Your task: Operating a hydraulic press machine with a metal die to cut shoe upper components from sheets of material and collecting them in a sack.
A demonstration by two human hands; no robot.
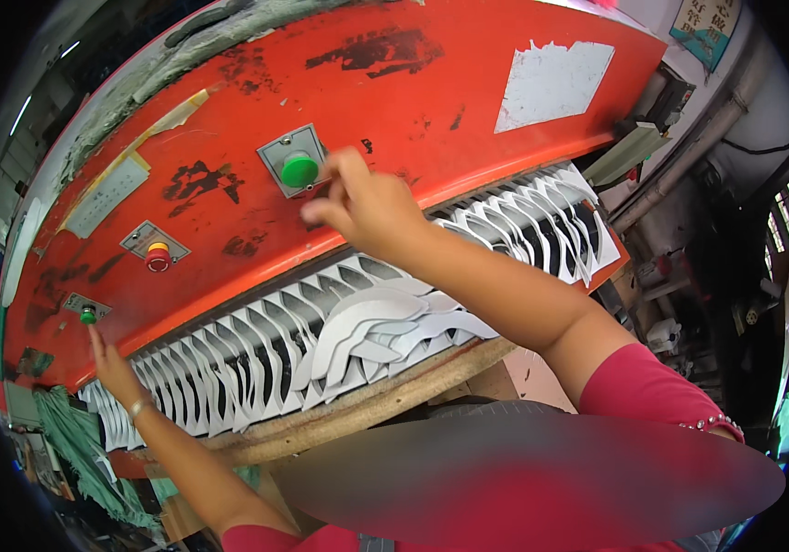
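Note:
Both my arms reach toward the red front panel (385,101) of a large machine. My right hand (367,202) is beside a large green push button (299,171), fingers loosely bent, thumb apart, with nothing in it. At the left, my left hand (115,370) has a finger stretched up just below a smaller green button (89,315); whether it touches is unclear. Under the panel lies a long row of white cut sheet strips (229,368), with wavy gaps between them. Loose curved white pieces (367,327) are heaped over the row's middle.
A red stop button (158,258) sits between the green ones. A worn tan board edge (376,400) runs along the front of the strips. Green cloth (81,451) hangs at the left end. A pipe (689,152) runs past the machine's right end.

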